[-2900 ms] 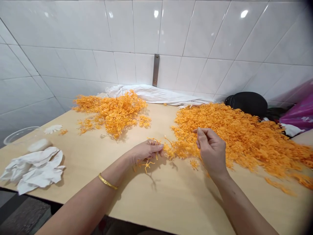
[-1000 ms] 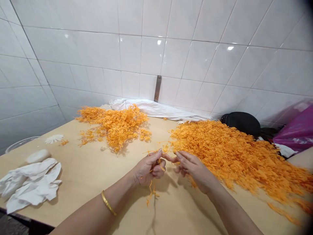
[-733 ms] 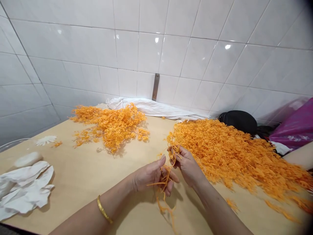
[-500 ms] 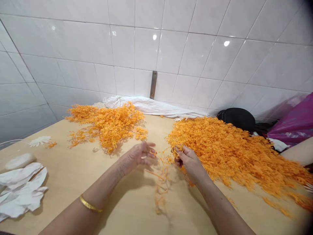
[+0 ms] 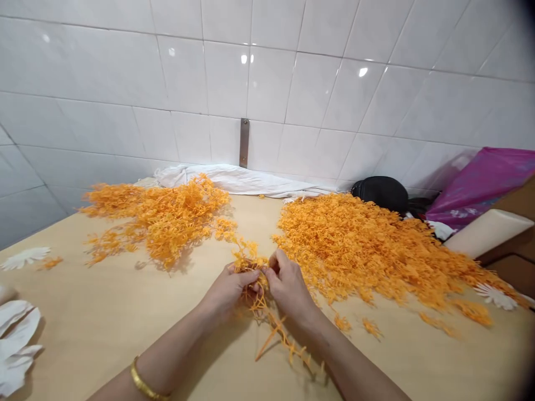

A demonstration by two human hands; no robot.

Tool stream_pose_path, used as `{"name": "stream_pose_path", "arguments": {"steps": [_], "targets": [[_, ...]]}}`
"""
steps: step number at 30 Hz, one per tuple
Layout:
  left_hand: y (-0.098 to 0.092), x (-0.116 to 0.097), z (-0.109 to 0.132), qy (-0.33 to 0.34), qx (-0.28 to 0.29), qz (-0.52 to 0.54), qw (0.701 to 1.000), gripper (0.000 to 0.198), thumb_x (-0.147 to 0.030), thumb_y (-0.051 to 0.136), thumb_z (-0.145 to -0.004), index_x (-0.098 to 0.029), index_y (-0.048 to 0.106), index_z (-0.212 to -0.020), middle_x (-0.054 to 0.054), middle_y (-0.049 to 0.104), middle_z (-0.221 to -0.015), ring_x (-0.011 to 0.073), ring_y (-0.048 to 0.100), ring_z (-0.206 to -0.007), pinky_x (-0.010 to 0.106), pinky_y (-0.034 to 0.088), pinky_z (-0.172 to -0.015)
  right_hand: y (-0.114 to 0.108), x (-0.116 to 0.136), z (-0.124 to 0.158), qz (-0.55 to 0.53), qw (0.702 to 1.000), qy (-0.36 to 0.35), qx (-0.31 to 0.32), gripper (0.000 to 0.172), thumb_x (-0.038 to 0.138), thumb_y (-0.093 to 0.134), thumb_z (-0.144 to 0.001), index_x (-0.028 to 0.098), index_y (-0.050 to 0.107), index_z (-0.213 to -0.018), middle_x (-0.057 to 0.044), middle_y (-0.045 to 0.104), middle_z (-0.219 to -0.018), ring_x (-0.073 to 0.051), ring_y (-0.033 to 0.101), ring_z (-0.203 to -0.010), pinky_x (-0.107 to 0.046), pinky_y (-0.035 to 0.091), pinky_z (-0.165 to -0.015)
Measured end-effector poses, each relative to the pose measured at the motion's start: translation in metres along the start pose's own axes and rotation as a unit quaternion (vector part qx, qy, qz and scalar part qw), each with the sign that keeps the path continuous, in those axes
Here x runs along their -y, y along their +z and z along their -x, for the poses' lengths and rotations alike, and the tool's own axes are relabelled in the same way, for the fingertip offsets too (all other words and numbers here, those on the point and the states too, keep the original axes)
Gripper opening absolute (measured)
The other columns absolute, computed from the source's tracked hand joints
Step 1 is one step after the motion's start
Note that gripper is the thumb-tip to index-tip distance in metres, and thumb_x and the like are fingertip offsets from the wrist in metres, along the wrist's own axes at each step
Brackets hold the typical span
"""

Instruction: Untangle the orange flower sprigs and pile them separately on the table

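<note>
Both of my hands meet over the middle of the wooden table (image 5: 125, 323), closed on one bunch of orange plastic sprigs (image 5: 261, 303). My left hand (image 5: 228, 289) pinches it from the left, with a gold bangle on that wrist. My right hand (image 5: 288, 287) grips it from the right. Stems trail down from the bunch toward me. A large heap of orange sprigs (image 5: 376, 250) lies just right of my hands. A smaller pile of orange sprigs (image 5: 163, 220) lies to the far left.
White cloth (image 5: 234, 178) runs along the tiled wall. A black bag (image 5: 380, 192) and magenta plastic (image 5: 480, 186) sit at the far right, beside another person's forearm (image 5: 485, 234). White petal pieces (image 5: 16, 340) lie at the left edge, a white flower piece (image 5: 495, 295) at the right.
My hands were apart, the right picking at the large heap. They have come together and both now grip one bunch of sprigs. The view has swung right.
</note>
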State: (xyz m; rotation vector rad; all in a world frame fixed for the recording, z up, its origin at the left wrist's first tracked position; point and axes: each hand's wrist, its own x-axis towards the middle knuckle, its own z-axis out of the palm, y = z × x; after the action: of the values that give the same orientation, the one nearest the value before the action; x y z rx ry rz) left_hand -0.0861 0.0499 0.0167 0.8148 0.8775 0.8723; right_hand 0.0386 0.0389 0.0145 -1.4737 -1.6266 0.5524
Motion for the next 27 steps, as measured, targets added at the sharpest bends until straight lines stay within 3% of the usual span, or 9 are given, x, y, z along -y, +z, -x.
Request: {"name": "stream_pose_path", "arguments": {"steps": [2, 5, 7, 11, 14, 18, 21, 24, 27], "targets": [[-0.006, -0.003, -0.002, -0.004, -0.021, 0.022, 1.000, 0.008, -0.014, 0.060, -0.062, -0.011, 0.053, -0.063, 0.000, 0.051, -0.046, 0.0098, 0.050, -0.043, 0.022, 0.039, -0.048, -0.002, -0.003, -0.004, -0.127, 0.989, 0.065, 0.028, 0.009, 0.026, 0.040, -0.076, 0.021, 0.038, -0.069, 0.006, 0.042, -0.050, -0.009, 0.038, -0.043, -0.021, 0.027, -0.043], [-0.012, -0.008, -0.004, 0.015, -0.022, 0.046, 0.999, 0.004, -0.010, 0.057, -0.063, -0.011, 0.053, -0.064, 0.001, 0.052, -0.049, 0.0108, 0.053, -0.046, 0.022, 0.041, -0.050, -0.010, -0.008, -0.009, -0.252, 0.958, 0.138, 0.015, 0.013, 0.032, 0.043, -0.077, 0.021, 0.039, -0.074, 0.008, 0.041, -0.049, -0.008, 0.038, -0.039, -0.019, 0.028, -0.041], [-0.015, -0.009, -0.005, 0.026, -0.016, 0.051, 0.998, 0.004, -0.010, 0.057, -0.063, -0.010, 0.055, -0.067, 0.002, 0.054, -0.052, 0.0108, 0.053, -0.047, 0.023, 0.042, -0.051, -0.014, -0.010, -0.010, -0.273, 0.951, 0.146, 0.024, 0.019, 0.037, 0.048, -0.076, 0.019, 0.042, -0.073, 0.007, 0.043, -0.052, -0.007, 0.040, -0.042, -0.019, 0.030, -0.041], [-0.017, -0.008, -0.007, 0.061, 0.013, 0.046, 0.997, 0.012, -0.013, 0.060, -0.061, -0.009, 0.058, -0.072, 0.004, 0.058, -0.062, 0.0113, 0.054, -0.051, 0.025, 0.044, -0.054, -0.014, -0.005, -0.007, -0.300, 0.931, 0.157, 0.136, 0.031, 0.047, 0.053, -0.072, 0.017, 0.048, -0.077, 0.002, 0.051, -0.067, -0.006, 0.044, -0.047, -0.019, 0.033, -0.044], [-0.016, -0.005, -0.008, 0.074, 0.040, 0.034, 0.996, 0.014, -0.015, 0.063, -0.059, -0.009, 0.058, -0.071, 0.005, 0.059, -0.064, 0.0114, 0.054, -0.052, 0.025, 0.044, -0.056, -0.007, -0.001, -0.003, -0.307, 0.922, 0.138, 0.192, 0.032, 0.047, 0.056, -0.071, 0.015, 0.051, -0.077, 0.002, 0.050, -0.062, -0.006, 0.041, -0.047, -0.020, 0.031, -0.044], [-0.014, -0.004, -0.007, 0.058, 0.052, 0.011, 0.997, 0.012, -0.014, 0.063, -0.058, -0.010, 0.056, -0.068, 0.002, 0.054, -0.057, 0.0082, 0.049, -0.044, 0.022, 0.040, -0.049, 0.000, -0.006, -0.002, -0.286, 0.944, 0.100, 0.131, 0.030, 0.043, 0.055, -0.072, 0.016, 0.047, -0.061, 0.003, 0.045, -0.052, -0.006, 0.038, -0.044, -0.020, 0.028, -0.043], [-0.012, -0.005, -0.006, 0.041, 0.049, 0.024, 0.998, 0.016, -0.011, 0.063, -0.057, -0.010, 0.054, -0.070, -0.002, 0.048, -0.055, 0.0013, 0.036, -0.037, 0.016, 0.026, -0.039, 0.000, -0.010, -0.005, -0.286, 0.948, 0.115, 0.076, 0.029, 0.042, 0.056, -0.071, 0.017, 0.045, -0.061, 0.004, 0.046, -0.053, -0.007, 0.041, -0.046, -0.020, 0.030, -0.043], [-0.012, -0.005, -0.006, 0.033, 0.047, 0.034, 0.998, 0.015, -0.014, 0.063, -0.061, -0.011, 0.051, -0.069, -0.005, 0.041, -0.051, -0.0011, 0.025, -0.036, 0.015, 0.015, -0.037, 0.000, -0.010, -0.005, -0.298, 0.940, 0.137, 0.092, 0.028, 0.043, 0.055, -0.071, 0.017, 0.045, -0.063, 0.003, 0.046, -0.053, -0.008, 0.042, -0.045, -0.020, 0.031, -0.042], [-0.012, -0.005, -0.007, 0.037, 0.031, 0.031, 0.998, 0.016, -0.019, 0.061, -0.064, -0.013, 0.046, -0.063, -0.007, 0.035, -0.047, -0.0002, 0.022, -0.034, 0.016, 0.015, -0.037, 0.004, -0.008, -0.003, -0.299, 0.938, 0.124, 0.122, 0.028, 0.042, 0.056, -0.070, 0.018, 0.044, -0.067, 0.005, 0.045, -0.053, -0.007, 0.041, -0.045, -0.020, 0.031, -0.042]]}}
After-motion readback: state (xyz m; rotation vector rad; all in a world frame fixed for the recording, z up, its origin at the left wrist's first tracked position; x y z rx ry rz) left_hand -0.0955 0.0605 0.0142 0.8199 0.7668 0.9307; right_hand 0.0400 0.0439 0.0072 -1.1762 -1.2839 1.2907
